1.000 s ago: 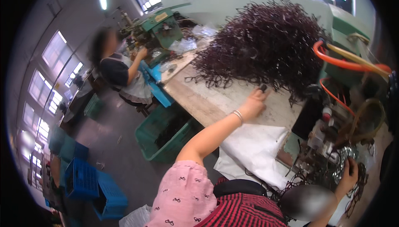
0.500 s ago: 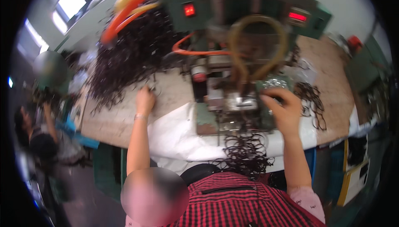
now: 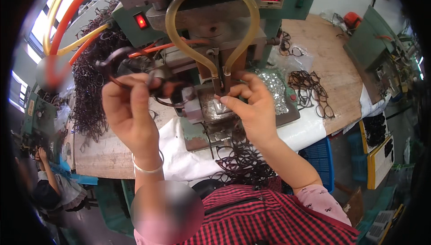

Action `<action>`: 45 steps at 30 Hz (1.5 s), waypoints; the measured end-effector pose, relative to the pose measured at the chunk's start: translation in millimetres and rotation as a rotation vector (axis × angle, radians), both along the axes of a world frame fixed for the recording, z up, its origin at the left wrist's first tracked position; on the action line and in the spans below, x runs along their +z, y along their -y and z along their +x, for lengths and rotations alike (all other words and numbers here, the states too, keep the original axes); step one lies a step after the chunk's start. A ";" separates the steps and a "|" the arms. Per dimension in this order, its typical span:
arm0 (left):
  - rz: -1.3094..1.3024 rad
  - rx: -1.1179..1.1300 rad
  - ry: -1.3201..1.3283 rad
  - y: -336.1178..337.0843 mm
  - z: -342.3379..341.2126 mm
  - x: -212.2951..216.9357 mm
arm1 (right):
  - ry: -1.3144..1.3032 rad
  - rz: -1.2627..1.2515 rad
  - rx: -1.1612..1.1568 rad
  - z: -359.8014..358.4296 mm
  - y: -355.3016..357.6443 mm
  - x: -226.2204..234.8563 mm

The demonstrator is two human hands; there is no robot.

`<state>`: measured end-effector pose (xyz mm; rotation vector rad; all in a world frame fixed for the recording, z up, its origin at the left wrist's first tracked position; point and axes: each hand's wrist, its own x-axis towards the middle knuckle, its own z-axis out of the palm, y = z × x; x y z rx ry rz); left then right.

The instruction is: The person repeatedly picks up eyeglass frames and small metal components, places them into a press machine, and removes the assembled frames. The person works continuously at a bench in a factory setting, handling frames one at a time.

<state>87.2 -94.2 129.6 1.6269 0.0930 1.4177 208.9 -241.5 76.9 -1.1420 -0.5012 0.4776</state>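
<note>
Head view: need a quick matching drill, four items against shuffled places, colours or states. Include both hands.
1. left hand
2. right hand
3. looped tube
4. basket

A. yellowish, see-through
B. blue, beyond the near edge of the table, on the person's right
C. holds a dark eyeglass frame
D. at the metal fixture in the machine

Pairs: 1-C, 2-D, 3-A, 4-B

A red-and-black checked apron [image 3: 278, 218], crossed by a slanting dark strip [image 3: 233, 205], covers the front. The right pink sleeve [image 3: 318, 200] carries small dark bow prints; below the left hand [image 3: 131, 120], a pale, narrow bangle [image 3: 149, 171] rings the wrist.
</note>
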 end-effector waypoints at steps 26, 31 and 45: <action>1.057 -0.131 -0.198 44.0 7.9 -48.5 | 1.125 -0.979 -0.594 59.3 112.5 -93.7; 1.085 -0.121 -0.217 44.7 13.6 -53.2 | 1.147 -0.820 -0.576 82.0 77.4 -82.3; 0.901 0.005 -0.214 53.8 -24.1 -76.7 | 1.321 -0.747 -0.457 101.4 47.1 -110.1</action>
